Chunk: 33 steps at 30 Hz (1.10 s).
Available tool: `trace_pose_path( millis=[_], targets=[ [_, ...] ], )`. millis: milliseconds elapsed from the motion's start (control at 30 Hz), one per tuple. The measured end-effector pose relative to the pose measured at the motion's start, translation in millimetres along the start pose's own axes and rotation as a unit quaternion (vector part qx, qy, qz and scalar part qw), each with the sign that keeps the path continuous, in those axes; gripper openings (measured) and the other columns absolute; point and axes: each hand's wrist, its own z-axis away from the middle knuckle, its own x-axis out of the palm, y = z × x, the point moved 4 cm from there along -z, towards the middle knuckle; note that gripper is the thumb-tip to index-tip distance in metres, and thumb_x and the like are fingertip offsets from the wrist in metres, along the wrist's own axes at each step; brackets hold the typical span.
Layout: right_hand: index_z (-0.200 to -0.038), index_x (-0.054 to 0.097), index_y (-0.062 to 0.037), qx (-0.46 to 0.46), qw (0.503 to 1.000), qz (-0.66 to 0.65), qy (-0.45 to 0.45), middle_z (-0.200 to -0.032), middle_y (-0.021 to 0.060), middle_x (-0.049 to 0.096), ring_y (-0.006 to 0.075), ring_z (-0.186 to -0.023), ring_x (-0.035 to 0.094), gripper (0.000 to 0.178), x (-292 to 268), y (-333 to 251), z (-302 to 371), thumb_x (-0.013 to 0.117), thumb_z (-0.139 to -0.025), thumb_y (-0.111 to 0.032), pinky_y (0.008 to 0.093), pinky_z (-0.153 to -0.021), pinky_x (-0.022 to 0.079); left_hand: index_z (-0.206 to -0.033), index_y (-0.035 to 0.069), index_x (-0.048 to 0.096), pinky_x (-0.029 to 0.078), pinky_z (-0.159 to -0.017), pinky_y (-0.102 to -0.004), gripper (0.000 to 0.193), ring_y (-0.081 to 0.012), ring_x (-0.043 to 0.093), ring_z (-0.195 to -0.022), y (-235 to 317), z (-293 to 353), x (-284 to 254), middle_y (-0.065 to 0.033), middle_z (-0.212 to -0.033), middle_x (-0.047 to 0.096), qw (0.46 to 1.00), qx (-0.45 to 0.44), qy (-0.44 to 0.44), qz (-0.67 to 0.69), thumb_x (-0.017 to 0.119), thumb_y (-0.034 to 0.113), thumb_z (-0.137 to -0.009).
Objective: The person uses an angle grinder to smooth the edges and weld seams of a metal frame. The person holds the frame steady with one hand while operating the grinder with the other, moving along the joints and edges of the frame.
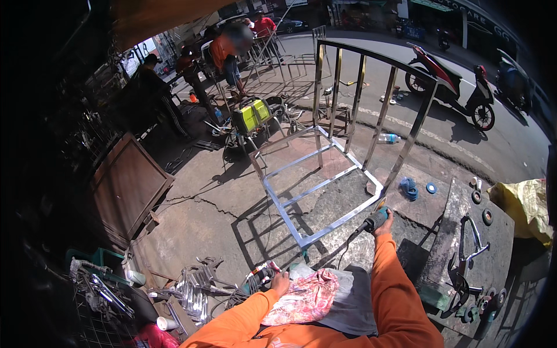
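One hand, my right (383, 223), wraps round a teal angle grinder (374, 219) beside the right corner of the metal frame (320, 185); my left hand (280, 283) curls by another power tool (253, 282), its grip unclear.

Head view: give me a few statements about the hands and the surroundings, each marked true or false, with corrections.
1. The right hand grips a teal power tool. True.
2. The left hand is gripping the same tool. False: only the right hand grips it.
3. A pink patterned cloth lies beside the left hand. True.
4. In the picture, the yellow-green machine is left of the red motorbike. True.
5. That motorbike lies on its side. False: it stands upright.
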Motion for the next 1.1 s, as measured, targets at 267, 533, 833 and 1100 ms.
trace_pose_path(
  millis=[267, 533, 833, 1100],
  targets=[
    [-0.098, 0.056, -0.0042, 0.057, 0.990, -0.126, -0.001, -0.082, 0.0149, 0.063, 0.0332, -0.072, 0.061, 0.062, 21.3, 174.7, 99.3, 0.064, -0.071, -0.059, 0.0476, -0.072, 0.053, -0.115, 0.001, 0.062, 0.046, -0.092, -0.0464, 0.039, -0.0420, 0.060, -0.107, 47.1, 31.7, -29.0, -0.0248, -0.111, 0.064, 0.986, 0.138, 0.057, 0.072, 0.058, 0.033, -0.093],
    [-0.106, 0.053, 0.0032, 0.162, 0.963, -0.203, 0.075, -0.092, 0.0191, 0.063, 0.0360, -0.084, 0.061, 0.068, 35.2, 266.9, 178.1, 0.060, -0.075, -0.057, 0.0497, -0.082, 0.051, -0.111, 0.005, 0.064, 0.049, -0.085, -0.0476, 0.029, -0.0409, 0.063, -0.101, 32.8, 15.8, -18.5, -0.0238, -0.102, 0.066, 0.985, 0.151, -0.038, -0.081, 0.050, 0.027, -0.095],
    [-0.094, 0.062, -0.0098, 0.076, 0.991, -0.105, 0.018, -0.084, 0.0110, 0.066, 0.0320, -0.078, 0.064, 0.047, 8.8, 131.0, 22.1, 0.063, -0.076, -0.053, 0.0479, -0.078, 0.053, -0.114, -0.008, 0.062, 0.044, -0.095, -0.0459, 0.054, -0.0453, 0.059, -0.108, 43.6, 18.6, -19.7, -0.0303, -0.112, 0.063, 0.993, 0.117, 0.024, 0.002, 0.053, 0.042, -0.095],
    [-0.107, 0.054, -0.0031, -0.039, 0.990, -0.111, 0.076, -0.085, 0.0137, 0.062, 0.0320, -0.077, 0.062, 0.068, -34.4, 67.0, 57.3, 0.068, -0.068, -0.057, 0.0457, -0.074, 0.055, -0.123, 0.004, 0.055, 0.036, -0.104, -0.0478, 0.048, -0.0350, 0.044, -0.127, 163.4, 5.9, -42.9, -0.0150, -0.130, 0.053, 0.892, 0.428, 0.111, -0.090, 0.070, 0.017, -0.079]
  ],
)
